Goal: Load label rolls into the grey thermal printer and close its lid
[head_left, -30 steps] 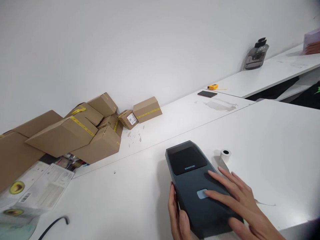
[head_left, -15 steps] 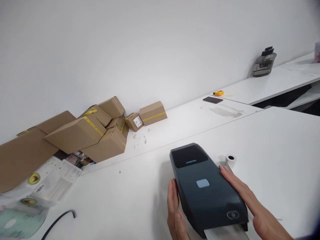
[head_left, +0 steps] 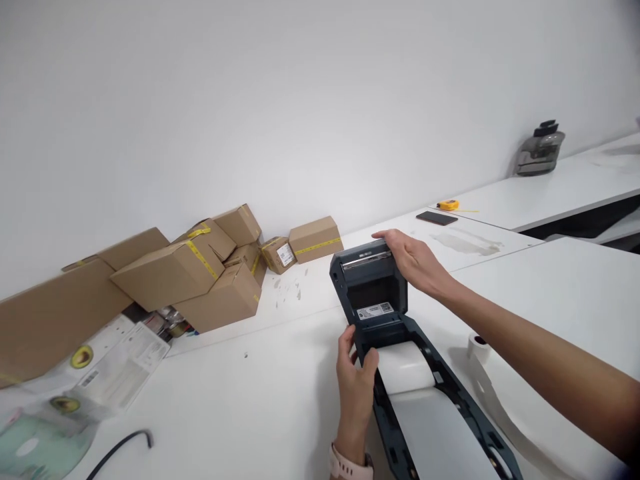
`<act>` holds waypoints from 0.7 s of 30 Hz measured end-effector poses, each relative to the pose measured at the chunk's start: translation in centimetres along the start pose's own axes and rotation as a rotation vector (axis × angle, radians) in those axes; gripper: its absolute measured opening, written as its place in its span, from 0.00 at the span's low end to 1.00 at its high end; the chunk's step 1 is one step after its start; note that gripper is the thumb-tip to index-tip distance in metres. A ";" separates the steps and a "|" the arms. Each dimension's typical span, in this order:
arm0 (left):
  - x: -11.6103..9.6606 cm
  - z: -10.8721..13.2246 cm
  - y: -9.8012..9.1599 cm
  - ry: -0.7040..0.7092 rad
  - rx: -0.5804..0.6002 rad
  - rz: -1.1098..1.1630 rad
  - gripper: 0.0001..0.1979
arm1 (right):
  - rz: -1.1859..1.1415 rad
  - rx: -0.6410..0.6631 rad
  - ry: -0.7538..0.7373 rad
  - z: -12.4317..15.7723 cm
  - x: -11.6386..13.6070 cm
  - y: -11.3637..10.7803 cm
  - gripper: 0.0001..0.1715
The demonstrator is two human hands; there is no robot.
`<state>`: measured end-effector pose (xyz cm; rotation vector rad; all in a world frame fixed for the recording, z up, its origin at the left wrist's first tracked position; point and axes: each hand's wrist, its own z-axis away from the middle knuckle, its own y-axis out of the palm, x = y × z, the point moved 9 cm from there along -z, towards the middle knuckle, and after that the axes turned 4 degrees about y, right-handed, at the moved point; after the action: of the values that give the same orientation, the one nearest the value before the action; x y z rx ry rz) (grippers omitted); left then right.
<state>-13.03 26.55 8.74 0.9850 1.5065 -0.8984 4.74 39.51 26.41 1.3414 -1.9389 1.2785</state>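
cardboard boxes well left of the fingers | left hand curled tight on left wall of printer, thumb beside label roll | lid standing open just above those fingers | right hand clasping lid's top edge | small roll right of printer, untouched

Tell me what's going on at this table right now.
A person has a dark label printer standing open on the white table. The right hand holds the raised lid by its top edge, while the left hand grips the printer's base beside the white paper roll seated inside. A small roll lies on the table to the right.
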 end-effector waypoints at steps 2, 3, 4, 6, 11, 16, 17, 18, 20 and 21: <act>0.5 0.5 0.3 -0.024 0.031 -0.015 0.28 | -0.007 0.011 0.034 -1.5 -0.5 0.7 0.39; 0.6 0.6 0.3 -0.029 0.033 -0.024 0.27 | -0.004 0.012 0.047 -2.1 -0.7 1.0 0.40; 0.6 0.7 0.3 -0.030 0.029 -0.032 0.27 | 0.003 0.009 0.055 -2.5 -0.8 1.2 0.40; 0.4 0.6 0.3 -0.022 0.023 -0.048 0.26 | 0.014 -0.007 0.062 -3.0 -0.9 1.4 0.40; 0.1 0.5 0.3 0.003 0.012 -0.088 0.26 | 0.031 -0.089 -0.020 -1.0 0.2 0.1 0.34; -0.6 0.6 0.3 0.063 0.015 -0.108 0.25 | 0.070 -0.224 -0.565 7.1 4.4 -1.8 0.11; -0.7 0.6 0.3 0.072 0.017 -0.109 0.25 | 0.107 -0.058 -0.574 8.1 4.0 -0.2 0.12; -0.7 0.6 0.3 0.076 0.018 -0.114 0.25 | 0.156 0.146 -0.545 9.0 2.9 1.8 0.11; -0.7 0.7 0.2 0.071 0.009 -0.132 0.25 | 0.251 0.529 -0.456 10.8 0.0 5.8 0.12; -0.6 0.8 0.1 0.065 0.004 -0.143 0.25 | 0.281 0.656 -0.433 11.6 -1.3 7.2 0.17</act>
<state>-12.61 25.82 9.22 0.9258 1.6467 -0.9793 0.37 30.65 16.93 1.8195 -2.1376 2.0221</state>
